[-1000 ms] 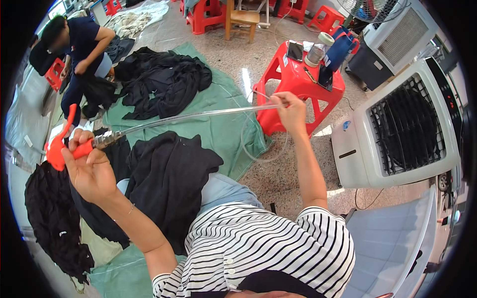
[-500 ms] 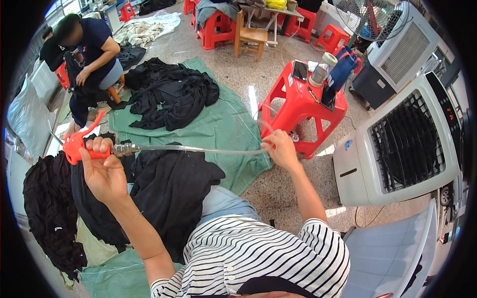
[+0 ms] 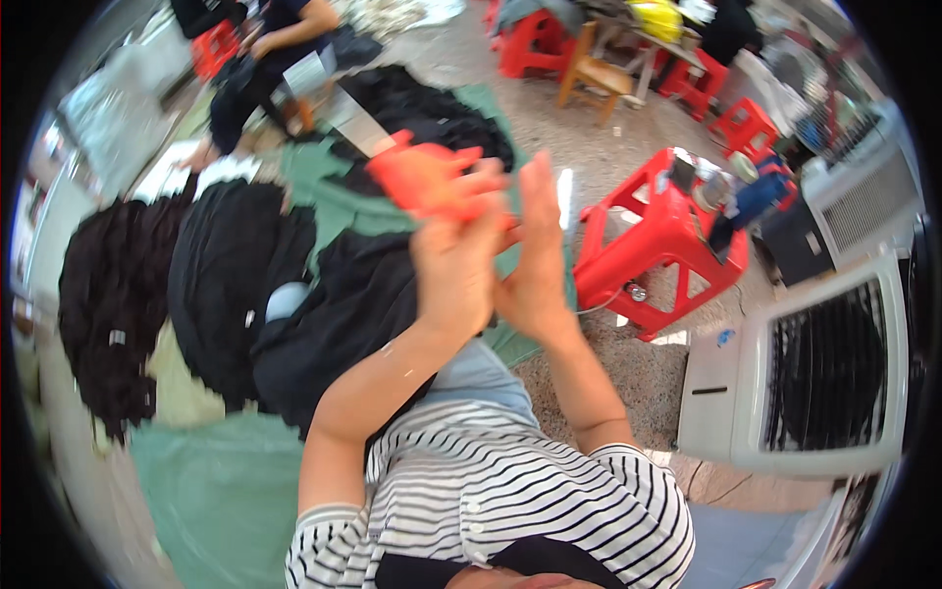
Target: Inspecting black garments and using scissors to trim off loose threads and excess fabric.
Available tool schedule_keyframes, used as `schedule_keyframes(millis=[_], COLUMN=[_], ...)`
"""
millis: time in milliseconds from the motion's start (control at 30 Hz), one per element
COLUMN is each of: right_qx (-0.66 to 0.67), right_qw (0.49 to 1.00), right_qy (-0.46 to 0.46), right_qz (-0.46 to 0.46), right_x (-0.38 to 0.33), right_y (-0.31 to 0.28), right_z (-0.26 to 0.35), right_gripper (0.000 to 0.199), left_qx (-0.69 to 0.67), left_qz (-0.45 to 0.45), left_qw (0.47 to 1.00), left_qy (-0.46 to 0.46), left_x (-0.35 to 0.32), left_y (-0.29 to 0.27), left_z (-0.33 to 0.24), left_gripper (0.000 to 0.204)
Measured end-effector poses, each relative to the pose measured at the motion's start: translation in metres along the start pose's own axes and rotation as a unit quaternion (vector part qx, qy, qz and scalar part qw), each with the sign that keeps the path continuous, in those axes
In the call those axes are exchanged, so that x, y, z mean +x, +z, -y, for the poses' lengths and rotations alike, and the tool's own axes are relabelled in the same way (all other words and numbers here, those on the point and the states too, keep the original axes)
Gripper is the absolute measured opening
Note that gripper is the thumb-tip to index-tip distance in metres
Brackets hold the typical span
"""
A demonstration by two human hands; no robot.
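Note:
Raised in front of me, my left hand is closed around an orange-red air blow gun. The gun is blurred, and a pale smeared streak runs up and left from its front. Right beside it, my right hand is held upright with straight fingers, its palm turned toward the gun. I cannot tell whether the two hands touch. Part of a clear hose shows just right of my right wrist. Black cloth lies over my lap, below and left of the hands.
Black garments are piled at the left, on and around a green sheet. A red stool bearing a phone and bottles stands right, near a white air cooler. Another person sits at the far left with dark cloth.
My left hand has carried the blow gun rightward to the middle. My right hand has come off the hose's stretched length and moved in beside it, fingers straightened. The whole view has shifted.

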State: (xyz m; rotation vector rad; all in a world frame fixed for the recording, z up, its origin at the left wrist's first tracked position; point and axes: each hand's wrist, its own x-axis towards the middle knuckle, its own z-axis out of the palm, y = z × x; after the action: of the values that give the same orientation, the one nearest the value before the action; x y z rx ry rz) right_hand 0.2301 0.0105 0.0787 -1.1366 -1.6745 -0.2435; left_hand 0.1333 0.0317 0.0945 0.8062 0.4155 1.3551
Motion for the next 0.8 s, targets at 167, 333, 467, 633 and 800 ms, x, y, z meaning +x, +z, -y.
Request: schedule_keyframes(millis=[167,333,467,633,800], right_qx=[0.124,0.221,0.185,0.211,0.25], right_qw=[0.986,0.959,0.941,0.882,0.806], right_qy=[0.044,0.096,0.193,0.407,0.497], right_qz=[0.105,0.148,0.207,0.105,0.204], right_x=[0.017,-0.001,-0.032,-0.11,-0.134], right_y=[-0.002,-0.004,0.0,0.015,0.037], right_z=[-0.023,-0.034,-0.036,-0.099,-0.128], right_gripper=[0.078,0.061,0.04,0.049,0.049], left_qx=[0.145,0.612,0.605,0.728,0.763], left_qz=[0.136,0.246,0.21,-0.1,-0.185], left_qw=[0.98,0.746,0.756,0.633,0.588], left_qy=[-0.022,0.094,0.139,0.242,0.195], left_x=[0.001,-0.005,-0.034,-0.1,-0.178], left_y=[0.003,-0.02,-0.066,-0.171,-0.214], left_z=[0.003,-0.019,-0.01,-0.036,-0.041], left_gripper=[0.047,0.048,0.045,0.031,0.032])
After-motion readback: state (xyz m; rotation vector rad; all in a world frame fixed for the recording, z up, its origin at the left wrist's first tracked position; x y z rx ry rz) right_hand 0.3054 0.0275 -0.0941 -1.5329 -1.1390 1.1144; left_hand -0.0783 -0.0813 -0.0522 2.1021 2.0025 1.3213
